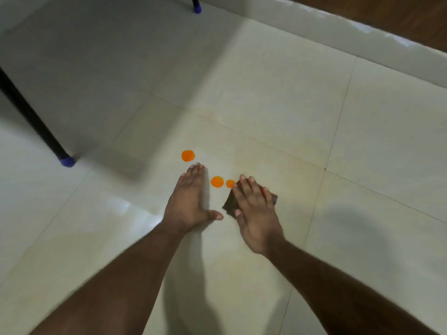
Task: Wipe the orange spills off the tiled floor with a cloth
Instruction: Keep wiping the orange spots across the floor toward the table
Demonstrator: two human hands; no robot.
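Three round orange spills lie on the cream tiled floor. The far spill sits just beyond my left fingertips. The middle spill lies between my two hands, and the small spill touches the edge of a dark brown cloth. My right hand presses flat on that cloth with straight fingers and covers most of it. Flat on the bare tile to the left of the spills rests my left hand, fingers straight and thumb spread, holding nothing.
A black furniture leg with a blue foot cap stands at the left, and another blue-capped leg at the top. A pale skirting strip below brown wood runs along the upper right.
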